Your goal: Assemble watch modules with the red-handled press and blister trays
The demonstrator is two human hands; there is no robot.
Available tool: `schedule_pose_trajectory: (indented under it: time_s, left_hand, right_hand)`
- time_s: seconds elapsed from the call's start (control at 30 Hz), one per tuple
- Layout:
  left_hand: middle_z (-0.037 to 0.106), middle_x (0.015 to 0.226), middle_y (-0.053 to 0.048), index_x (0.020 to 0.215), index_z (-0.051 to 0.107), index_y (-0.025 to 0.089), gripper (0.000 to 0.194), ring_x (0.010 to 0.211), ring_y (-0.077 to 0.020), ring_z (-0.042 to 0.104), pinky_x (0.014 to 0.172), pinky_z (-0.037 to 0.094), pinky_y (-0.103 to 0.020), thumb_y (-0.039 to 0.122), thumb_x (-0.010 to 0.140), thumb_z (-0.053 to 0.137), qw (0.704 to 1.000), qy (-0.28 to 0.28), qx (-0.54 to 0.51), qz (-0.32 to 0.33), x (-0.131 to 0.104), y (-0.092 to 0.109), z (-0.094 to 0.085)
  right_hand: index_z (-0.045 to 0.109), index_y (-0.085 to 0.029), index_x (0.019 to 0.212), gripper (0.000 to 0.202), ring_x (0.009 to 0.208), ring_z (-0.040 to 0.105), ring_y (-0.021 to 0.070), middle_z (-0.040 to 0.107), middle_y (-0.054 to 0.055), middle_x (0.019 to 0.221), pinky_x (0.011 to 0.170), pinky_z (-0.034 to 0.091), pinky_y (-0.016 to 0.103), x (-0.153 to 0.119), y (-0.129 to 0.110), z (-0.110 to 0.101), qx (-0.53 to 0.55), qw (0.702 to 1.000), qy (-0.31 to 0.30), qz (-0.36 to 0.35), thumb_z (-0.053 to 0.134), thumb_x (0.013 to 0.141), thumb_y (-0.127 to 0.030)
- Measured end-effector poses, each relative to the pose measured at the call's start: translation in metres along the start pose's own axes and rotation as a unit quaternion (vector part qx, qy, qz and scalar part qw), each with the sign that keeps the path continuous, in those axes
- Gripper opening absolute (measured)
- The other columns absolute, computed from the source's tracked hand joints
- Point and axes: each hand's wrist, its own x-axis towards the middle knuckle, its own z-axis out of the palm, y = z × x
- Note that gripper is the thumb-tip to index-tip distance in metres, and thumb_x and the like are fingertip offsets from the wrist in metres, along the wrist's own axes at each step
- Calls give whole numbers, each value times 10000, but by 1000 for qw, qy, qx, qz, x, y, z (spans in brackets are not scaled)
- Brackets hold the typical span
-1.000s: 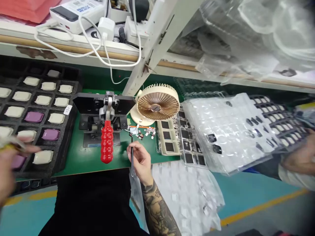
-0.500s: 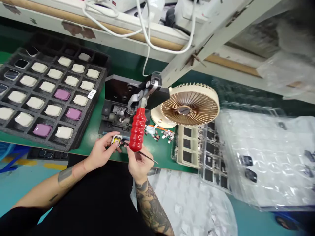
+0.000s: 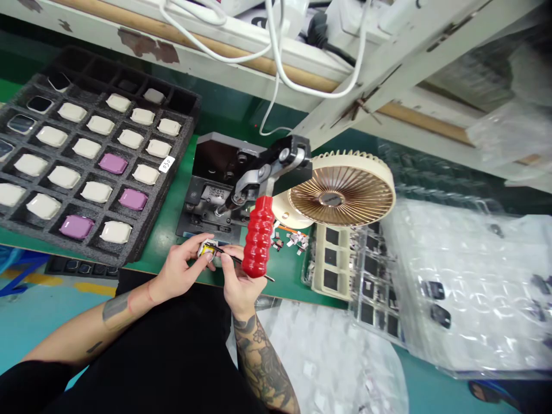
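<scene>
Foam tray (image 3: 97, 190) left of toggle press (image 3: 202, 198). Your left hand (image 3: 179, 273), nearly closed, pinches watch casing (image 3: 207, 248) before press; right hand (image 3: 241, 290), closed, holds tweezers (image 3: 235, 258) to casing. Likely fine interior work; needs steady tip.

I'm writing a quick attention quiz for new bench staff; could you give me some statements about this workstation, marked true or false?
1. The left hand holds a small case with yellow inside. True.
2. The lever handle is blue. False: it is red.
3. The right hand holds a thin dark tool. True.
4. The fan stands in the foam tray. False: it stands on the green table.
5. Purple pieces lie in the foam tray. True.
</scene>
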Motion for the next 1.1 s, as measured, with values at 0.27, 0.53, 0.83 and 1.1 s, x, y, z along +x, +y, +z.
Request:
schedule_pose_trajectory:
  time_s: [0.27,0.53,0.83,1.1]
  left_hand:
    - [864,1046,-94,1482,682,188,489,900,-247,854,867,708,-366,329,1021,770,1000,-1,-13,8,0,-4,-2]
    - [852,1114,-130,1443,675,173,495,837,-256,862,752,708,-346,376,1008,796,996,29,-81,-14,5,7,4]
    - [856,1168,-133,1453,653,193,487,867,-258,856,754,690,-360,436,1044,755,996,35,-62,-45,2,-2,-5]
    - [840,1263,-131,1545,615,239,550,961,-268,856,836,694,-393,486,1063,713,995,-69,53,-39,5,-1,19]
  right_hand:
    - [775,-222,1028,119,719,756,177,788,38,900,667,672,321,0,-6,-5,136,978,-66,141,763,1031,-341]
    - [801,-212,994,87,900,798,228,806,86,995,802,704,384,1,-7,-3,47,995,55,64,813,976,-296]
    - [680,-231,883,332,635,661,203,671,20,699,607,575,368,30,-29,-140,88,992,-74,53,756,991,-535]
    - [802,-166,1076,334,903,748,219,791,89,987,880,617,404,143,-49,-267,-323,913,240,-69,727,1016,-486]
